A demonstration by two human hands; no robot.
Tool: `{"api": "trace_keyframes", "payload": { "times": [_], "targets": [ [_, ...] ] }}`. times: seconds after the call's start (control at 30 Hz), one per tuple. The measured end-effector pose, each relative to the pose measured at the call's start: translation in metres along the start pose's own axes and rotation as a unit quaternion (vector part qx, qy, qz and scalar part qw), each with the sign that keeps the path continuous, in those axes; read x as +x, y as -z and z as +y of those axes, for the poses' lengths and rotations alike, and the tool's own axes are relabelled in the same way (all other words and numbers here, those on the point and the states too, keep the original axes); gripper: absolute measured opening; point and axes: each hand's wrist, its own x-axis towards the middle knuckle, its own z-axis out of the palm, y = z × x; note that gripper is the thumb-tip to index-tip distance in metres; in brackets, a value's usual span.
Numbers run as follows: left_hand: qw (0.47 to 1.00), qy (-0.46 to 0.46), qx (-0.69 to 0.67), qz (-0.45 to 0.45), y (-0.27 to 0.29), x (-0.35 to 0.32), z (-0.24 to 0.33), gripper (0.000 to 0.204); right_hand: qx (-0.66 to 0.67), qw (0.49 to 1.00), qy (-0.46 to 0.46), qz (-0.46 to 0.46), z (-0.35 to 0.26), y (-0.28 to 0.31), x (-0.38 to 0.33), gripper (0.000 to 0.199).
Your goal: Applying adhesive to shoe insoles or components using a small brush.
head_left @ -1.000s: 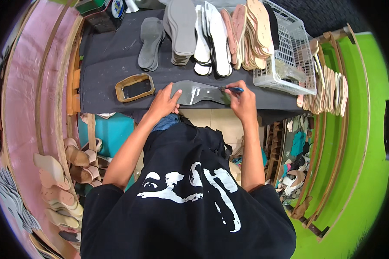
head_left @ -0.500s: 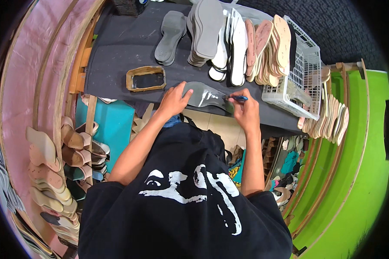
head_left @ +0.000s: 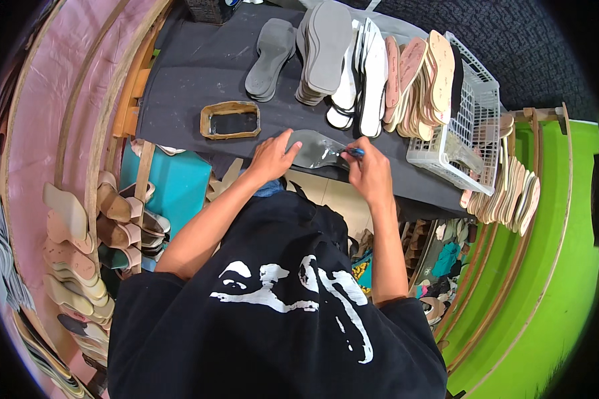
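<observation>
A grey shoe sole point(head_left: 306, 151) lies flat near the front edge of the dark-covered table, with a glossy wet-looking patch on its middle. My left hand point(head_left: 273, 157) rests on its left end, fingers pressing it at the rim. In my right hand point(head_left: 371, 171) is a small blue-handled brush point(head_left: 357, 152), pinched between the fingers, its tip by the sole's right part. The brush's tip is mostly hidden by the fingers. Left of the sole stands an open brown-rimmed tub point(head_left: 230, 120) with a dark inside.
Behind the sole stand stacks of grey soles point(head_left: 329, 50), white soles point(head_left: 374, 73) and beige insoles point(head_left: 440, 76). A white plastic basket point(head_left: 489, 93) sits at the table's right. Racks of shoe parts point(head_left: 73, 233) line the left side, and more insoles point(head_left: 512, 193) hang on the right.
My right hand has shifted a little left along the sole with the brush. The left hand stays on the sole's left end. The whole view has moved slightly.
</observation>
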Motion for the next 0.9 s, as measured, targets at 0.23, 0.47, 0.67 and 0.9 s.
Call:
{"api": "trace_keyframes", "payload": {
  "times": [0.23,0.47,0.67,0.9],
  "targets": [
    [1.0,0.003,0.002,-0.005,-0.003,-0.002,-0.005,0.065,0.043,0.994,0.009,0.097,0.002,-0.045,0.014,0.02],
    [1.0,-0.008,0.013,0.018,-0.009,-0.003,-0.005,0.064,0.039,0.986,-0.048,0.153,-0.001,-0.037,0.003,0.023],
    [0.999,-0.002,0.017,0.029,-0.01,-0.005,-0.005,0.061,0.017,0.988,-0.067,0.138,-0.012,-0.045,0.013,0.025],
    [1.0,0.004,0.02,0.017,-0.005,-0.005,-0.001,0.061,0.04,0.985,-0.048,0.158,-0.008,-0.05,0.006,0.028]
  ]
}}
